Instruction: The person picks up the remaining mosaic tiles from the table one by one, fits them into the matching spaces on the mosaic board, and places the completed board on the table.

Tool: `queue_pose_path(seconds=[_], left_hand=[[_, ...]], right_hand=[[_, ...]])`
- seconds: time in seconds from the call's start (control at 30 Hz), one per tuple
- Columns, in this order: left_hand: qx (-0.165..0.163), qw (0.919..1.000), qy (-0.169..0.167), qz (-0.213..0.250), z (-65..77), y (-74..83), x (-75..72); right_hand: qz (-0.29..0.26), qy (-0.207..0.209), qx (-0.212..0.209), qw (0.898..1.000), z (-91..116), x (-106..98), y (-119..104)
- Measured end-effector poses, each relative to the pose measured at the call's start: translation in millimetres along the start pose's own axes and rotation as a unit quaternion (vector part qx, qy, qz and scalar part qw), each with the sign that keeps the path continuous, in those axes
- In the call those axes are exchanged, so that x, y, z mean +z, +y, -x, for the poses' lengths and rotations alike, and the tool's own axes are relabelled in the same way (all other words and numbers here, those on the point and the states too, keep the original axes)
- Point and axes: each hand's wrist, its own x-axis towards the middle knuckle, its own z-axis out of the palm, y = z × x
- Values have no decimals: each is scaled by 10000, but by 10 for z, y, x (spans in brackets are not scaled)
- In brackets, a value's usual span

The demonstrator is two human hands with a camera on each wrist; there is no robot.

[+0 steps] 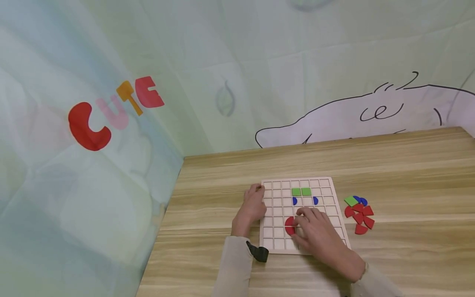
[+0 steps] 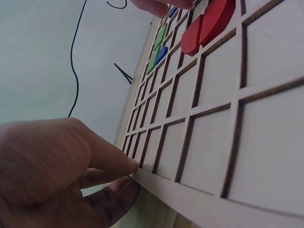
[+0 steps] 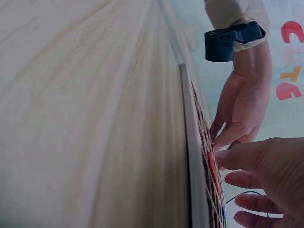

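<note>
A pale wooden grid board [image 1: 277, 222] lies on the table. My left hand [image 1: 254, 205] holds its left edge, the thumb on the rim and the other fingers below it in the left wrist view. My right hand [image 1: 318, 232] is over the lower middle of the board, its thumb and fingers loosely spread beside two red quarter-round pieces [image 1: 289, 230]. The thumb tip is right by the red in the right wrist view. Farther up the board sit two green squares [image 1: 296, 192], with blue half-round pieces [image 1: 315, 201] in the row beneath. The right palm hides several cells.
Right of the board, several loose red pieces [image 1: 358, 218] lie in a pile with a green piece [image 1: 350, 201] and blue ones [image 1: 364, 201]. The wooden table [image 1: 415, 173] meets a printed cloth backdrop [image 1: 222, 66] at its back and left. A black band [image 1: 258, 252] is on the left wrist.
</note>
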Motion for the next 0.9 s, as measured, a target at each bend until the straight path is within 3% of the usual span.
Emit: queue_pose_path(seconds=[0.37,0.9], left_hand=[[-8,10000,7,-62,-1,17,-9],[-72,10000,25,-34,0,11,12]], right_hand=[[-727,-11,458,9963,44,-207,106],[-1321,706,655,9865,224,-462,506]])
